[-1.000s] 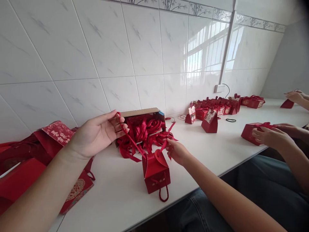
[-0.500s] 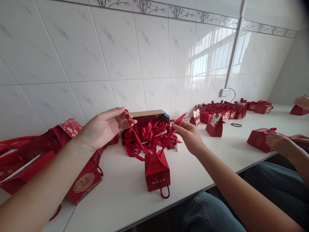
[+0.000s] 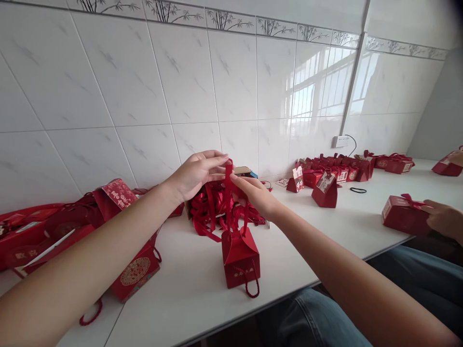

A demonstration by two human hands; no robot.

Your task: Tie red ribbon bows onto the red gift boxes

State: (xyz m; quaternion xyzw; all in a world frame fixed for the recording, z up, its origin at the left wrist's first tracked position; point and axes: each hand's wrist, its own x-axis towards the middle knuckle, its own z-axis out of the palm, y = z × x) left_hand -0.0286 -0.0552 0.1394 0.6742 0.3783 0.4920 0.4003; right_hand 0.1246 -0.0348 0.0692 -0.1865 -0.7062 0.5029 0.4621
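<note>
A small red gift box (image 3: pixel 241 258) stands on the white table in front of me, a twisted cord handle looped at its near side. From its top a red ribbon (image 3: pixel 228 202) rises in two strands. My left hand (image 3: pixel 200 173) pinches one strand between thumb and fingers above the box. Close beside it, my right hand (image 3: pixel 255 193) has its fingers closed on the other strand, partly hidden by the hand itself. Behind both hands, a cardboard box (image 3: pixel 243 171) overflows with loose red ribbons (image 3: pixel 206 207).
Red boxes and bags (image 3: pixel 135 270) are piled at the left. Finished-looking red boxes with bows (image 3: pixel 327 168) line the wall at right, near a black ring (image 3: pixel 358 190). A co-worker's hand (image 3: pixel 443 219) holds a bowed red box (image 3: pixel 405 214) at far right.
My hands have come together above the box, the left moving right and the right moving left, bringing the ribbon strands close to each other. The view has shifted slightly.
</note>
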